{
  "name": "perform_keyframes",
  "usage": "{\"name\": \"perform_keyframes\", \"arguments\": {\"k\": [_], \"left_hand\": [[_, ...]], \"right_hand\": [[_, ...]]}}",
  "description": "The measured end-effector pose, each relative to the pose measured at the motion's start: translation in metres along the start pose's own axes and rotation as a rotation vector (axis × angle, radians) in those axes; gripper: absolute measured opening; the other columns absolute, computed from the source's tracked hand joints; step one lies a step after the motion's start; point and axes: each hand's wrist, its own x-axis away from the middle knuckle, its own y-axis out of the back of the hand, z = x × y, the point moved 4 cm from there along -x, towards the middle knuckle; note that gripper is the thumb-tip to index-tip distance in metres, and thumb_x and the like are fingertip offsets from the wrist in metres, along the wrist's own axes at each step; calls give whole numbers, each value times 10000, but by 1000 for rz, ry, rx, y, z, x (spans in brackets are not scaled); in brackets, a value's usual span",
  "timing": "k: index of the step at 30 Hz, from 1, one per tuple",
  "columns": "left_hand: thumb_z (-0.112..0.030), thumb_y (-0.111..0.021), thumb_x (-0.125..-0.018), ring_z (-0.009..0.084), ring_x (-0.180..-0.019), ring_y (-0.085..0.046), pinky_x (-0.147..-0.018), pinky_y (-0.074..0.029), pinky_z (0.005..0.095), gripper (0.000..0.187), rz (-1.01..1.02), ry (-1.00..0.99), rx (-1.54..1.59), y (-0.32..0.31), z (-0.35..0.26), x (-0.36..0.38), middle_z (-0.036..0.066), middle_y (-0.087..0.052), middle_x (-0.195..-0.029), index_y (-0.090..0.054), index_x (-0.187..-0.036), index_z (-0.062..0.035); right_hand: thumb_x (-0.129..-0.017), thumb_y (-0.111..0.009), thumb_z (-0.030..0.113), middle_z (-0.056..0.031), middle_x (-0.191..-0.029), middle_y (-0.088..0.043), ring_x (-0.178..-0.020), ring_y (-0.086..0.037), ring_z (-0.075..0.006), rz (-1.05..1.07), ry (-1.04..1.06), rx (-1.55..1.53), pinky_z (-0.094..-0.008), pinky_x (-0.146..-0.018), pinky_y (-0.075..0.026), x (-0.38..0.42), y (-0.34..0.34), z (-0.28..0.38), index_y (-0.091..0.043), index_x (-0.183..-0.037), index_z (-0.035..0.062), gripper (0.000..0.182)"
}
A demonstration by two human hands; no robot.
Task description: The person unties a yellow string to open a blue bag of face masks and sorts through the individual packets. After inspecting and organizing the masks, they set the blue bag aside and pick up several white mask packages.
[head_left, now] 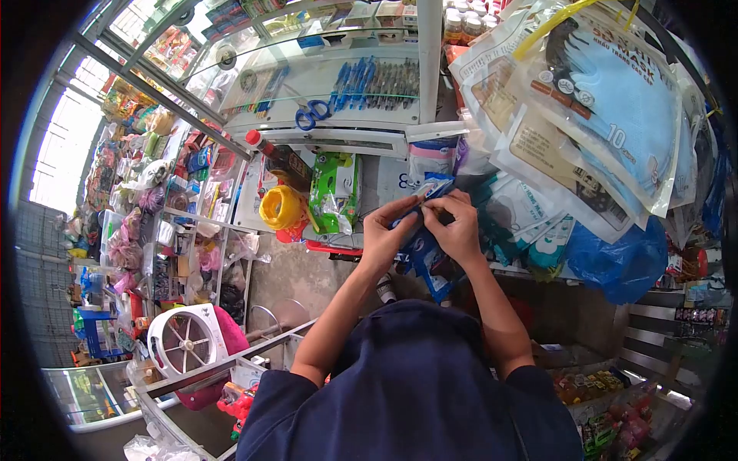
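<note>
Both my hands are in front of me at the counter, pinching a blue glossy packet [429, 257] that hangs down between them. My left hand [388, 230] is closed on its upper left side. My right hand [455, 227] has thumb and fingers pressed together on its top edge, close to the left fingertips. Fingers hide part of the packet, and its print is too small to read. Left of my hands lie a green packet [336, 192] and a yellow ring-shaped thing [280, 207]. A dark bottle with a red cap [286, 165] leans behind them.
A glass case with several pens [354, 84] and blue-handled scissors [313, 115] stands ahead. Mask packs [615, 123] hang at the right, above a blue plastic bag [623, 261]. A white fan [184, 342] is at the lower left, near crowded shelves [165, 261].
</note>
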Motion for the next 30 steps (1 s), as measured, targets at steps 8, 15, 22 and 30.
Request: {"name": "perform_keyframes", "arguments": {"k": [8,15,22,30], "left_hand": [[20,-707,-953,166,-1108,-685,-1011,-513,298,234,-94,-186,-93,3,-2,-5,121,-751,-1218,-773,-1177,36],[37,-698,-953,189,-1132,-669,-1008,-514,312,221,-4,-179,-180,1,-4,-1,134,-732,-1216,-765,-1162,58],[-43,-674,-1001,168,-1086,-674,-968,-523,287,205,125,-269,-125,2,-9,1,140,-736,-1189,-762,-1149,68],[-108,-667,-1035,124,-997,-702,-912,-543,270,216,60,-82,-25,9,-14,-12,122,-769,-1085,-746,-1172,38]], "right_hand": [[-825,-795,42,-79,-759,-701,-771,-641,-240,-105,-32,24,-372,-786,-473,5,-3,6,-763,-883,19,69],[-824,-798,72,-86,-807,-736,-826,-669,-284,-173,-99,14,-401,-856,-477,14,-7,4,-759,-880,53,71],[-821,-801,60,-94,-831,-740,-849,-671,-291,-190,-79,15,-408,-861,-481,19,-7,2,-754,-877,47,74],[-846,-799,42,-99,-807,-722,-823,-670,-262,-169,-48,34,-375,-811,-503,17,-3,10,-763,-903,23,70]]}}
